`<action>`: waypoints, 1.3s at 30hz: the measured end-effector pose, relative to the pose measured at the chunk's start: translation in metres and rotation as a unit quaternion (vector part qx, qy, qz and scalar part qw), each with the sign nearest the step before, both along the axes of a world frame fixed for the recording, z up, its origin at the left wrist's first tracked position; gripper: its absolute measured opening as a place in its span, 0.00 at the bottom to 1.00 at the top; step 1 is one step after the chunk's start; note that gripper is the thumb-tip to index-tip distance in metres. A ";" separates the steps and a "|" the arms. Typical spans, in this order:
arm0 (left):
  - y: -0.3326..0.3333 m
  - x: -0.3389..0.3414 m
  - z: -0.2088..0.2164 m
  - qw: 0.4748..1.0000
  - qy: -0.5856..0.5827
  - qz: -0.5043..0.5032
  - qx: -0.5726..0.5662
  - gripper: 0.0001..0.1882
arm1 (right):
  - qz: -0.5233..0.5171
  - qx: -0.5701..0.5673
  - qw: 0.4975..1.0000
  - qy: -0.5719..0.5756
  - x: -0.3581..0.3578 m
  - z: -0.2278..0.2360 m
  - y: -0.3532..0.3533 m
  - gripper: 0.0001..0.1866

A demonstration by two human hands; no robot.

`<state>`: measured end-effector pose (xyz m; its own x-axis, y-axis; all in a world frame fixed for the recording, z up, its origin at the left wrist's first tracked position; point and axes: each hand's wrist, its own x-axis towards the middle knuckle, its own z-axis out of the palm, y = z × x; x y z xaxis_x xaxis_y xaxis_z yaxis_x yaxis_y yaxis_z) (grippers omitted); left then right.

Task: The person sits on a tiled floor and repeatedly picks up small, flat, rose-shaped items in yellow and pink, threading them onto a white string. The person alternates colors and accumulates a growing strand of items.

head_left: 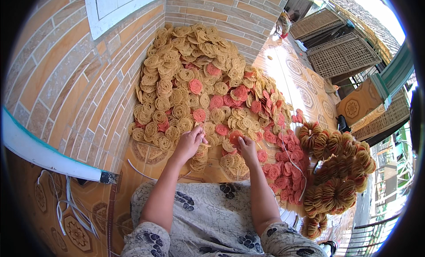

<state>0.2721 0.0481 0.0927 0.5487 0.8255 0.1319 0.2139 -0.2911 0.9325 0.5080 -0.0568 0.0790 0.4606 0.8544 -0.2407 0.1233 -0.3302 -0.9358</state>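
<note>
A large heap of flat, coiled, noodle-like discs in yellow (pixel 177 95) and red (pixel 195 86) covers the tiled floor before me. My right hand (pixel 248 150) pinches a red coiled disc (pixel 236 136) by its edge, just above the near side of the heap. My left hand (pixel 190 142) is closed in a pinch over the heap's near left part. A thin pale edge shows at its fingertips, too small to name. More red discs (pixel 290 170) lie gathered to the right of my right hand.
Ring-shaped bundles of discs (pixel 334 197) stand at the right. A white strip (pixel 290 157) runs across the heap's right side. More white strips (pixel 71 204) lie at the lower left. A brick-patterned wall (pixel 106 75) bounds the left; woven panels (pixel 343 55) stand at the far right.
</note>
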 end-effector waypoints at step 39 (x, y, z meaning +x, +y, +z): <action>-0.035 0.032 -0.033 0.968 0.043 -0.133 -0.206 0.10 | -0.078 0.191 0.972 0.111 0.019 -0.012 0.011 0.08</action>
<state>0.3044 0.0127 0.0596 0.7441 0.6254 -0.2350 0.2652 0.0464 0.9631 0.5267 -0.0463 0.0672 0.5640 0.8253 -0.0271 -0.1193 0.0490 -0.9917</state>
